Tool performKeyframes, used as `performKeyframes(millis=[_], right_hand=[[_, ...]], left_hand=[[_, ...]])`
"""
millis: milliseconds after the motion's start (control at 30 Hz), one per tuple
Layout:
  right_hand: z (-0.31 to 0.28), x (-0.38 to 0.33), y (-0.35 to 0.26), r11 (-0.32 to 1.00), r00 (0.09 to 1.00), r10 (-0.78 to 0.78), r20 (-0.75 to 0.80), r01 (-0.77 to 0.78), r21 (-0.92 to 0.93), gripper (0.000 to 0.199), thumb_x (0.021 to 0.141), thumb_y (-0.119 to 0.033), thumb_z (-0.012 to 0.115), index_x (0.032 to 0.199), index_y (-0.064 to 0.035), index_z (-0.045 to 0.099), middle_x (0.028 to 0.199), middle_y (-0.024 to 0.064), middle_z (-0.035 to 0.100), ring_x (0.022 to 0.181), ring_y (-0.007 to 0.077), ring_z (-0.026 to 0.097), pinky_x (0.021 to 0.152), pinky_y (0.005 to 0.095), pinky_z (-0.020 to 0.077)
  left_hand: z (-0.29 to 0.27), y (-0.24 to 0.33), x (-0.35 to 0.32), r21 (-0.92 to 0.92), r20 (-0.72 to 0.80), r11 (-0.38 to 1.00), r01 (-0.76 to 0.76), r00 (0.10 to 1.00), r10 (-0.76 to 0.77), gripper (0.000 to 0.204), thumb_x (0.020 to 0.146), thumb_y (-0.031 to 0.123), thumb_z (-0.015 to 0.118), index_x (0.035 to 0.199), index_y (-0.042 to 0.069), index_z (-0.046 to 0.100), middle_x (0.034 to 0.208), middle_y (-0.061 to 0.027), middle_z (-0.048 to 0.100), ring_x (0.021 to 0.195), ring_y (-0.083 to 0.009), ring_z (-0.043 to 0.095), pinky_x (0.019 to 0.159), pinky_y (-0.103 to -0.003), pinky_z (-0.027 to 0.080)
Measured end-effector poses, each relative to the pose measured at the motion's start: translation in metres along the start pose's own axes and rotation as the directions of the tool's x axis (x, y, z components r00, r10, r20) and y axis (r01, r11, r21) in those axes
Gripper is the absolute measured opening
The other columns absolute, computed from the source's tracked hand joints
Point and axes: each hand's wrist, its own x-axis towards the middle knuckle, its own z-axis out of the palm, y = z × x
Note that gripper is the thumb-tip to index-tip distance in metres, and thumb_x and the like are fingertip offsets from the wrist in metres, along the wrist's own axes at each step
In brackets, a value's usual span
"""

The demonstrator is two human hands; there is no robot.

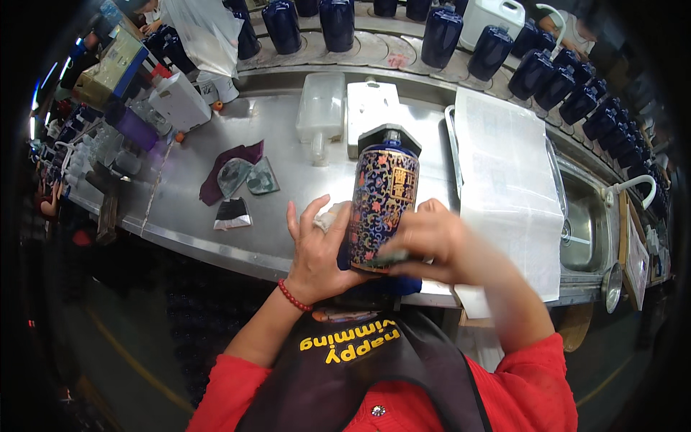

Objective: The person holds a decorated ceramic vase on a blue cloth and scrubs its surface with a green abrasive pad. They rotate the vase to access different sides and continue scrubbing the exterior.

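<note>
A dark blue bottle with a colourful floral pattern lies tilted, its neck pointing away from me, against a dark angular rest. My left hand grips its lower left side, and a crumpled whitish scrap shows by the fingers. Blurred by motion, my right hand holds a small greenish piece against the lower right of the patterned face. What the piece is made of I cannot make out. Left of the bottle, a purple cloth and greenish pads lie on the metal table.
A clear plastic container and a white box stand beyond the bottle. White sheets cover a tray at right, beside a metal sink. Plain blue bottles line the curved conveyor behind. Other people are partly visible farther off.
</note>
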Motion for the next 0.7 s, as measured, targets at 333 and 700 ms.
performKeyframes(millis=[333,700], right_hand=[[-0.020,0.014,0.032,0.786,0.742,0.616,-0.265,-0.560,0.259,0.016,0.090,-0.011,0.078,0.102,-0.0019,0.073,0.090,0.0075,0.073,0.082,0.0177,0.067,0.071,0.0289,0.0528],[0.056,-0.057,-0.010,0.964,0.858,0.263,-0.442,-0.219,0.149,0.033,0.074,-0.002,0.083,0.105,-0.0090,0.075,0.091,0.0076,0.062,0.084,0.0259,0.062,0.074,0.0347,0.0508]], left_hand=[[0.016,-0.009,-0.006,-0.112,0.067,0.992,0.053,0.997,-0.046,0.111,0.065,0.062,0.086,0.149,0.001,0.045,0.146,-0.0145,0.052,0.142,-0.0389,0.034,0.115,-0.073,0.008],[0.026,-0.022,-0.008,-0.095,0.019,0.995,-0.013,1.000,0.015,0.110,0.065,0.065,0.085,0.149,0.004,0.050,0.137,-0.0127,0.059,0.141,-0.0361,0.035,0.117,-0.068,0.008]])
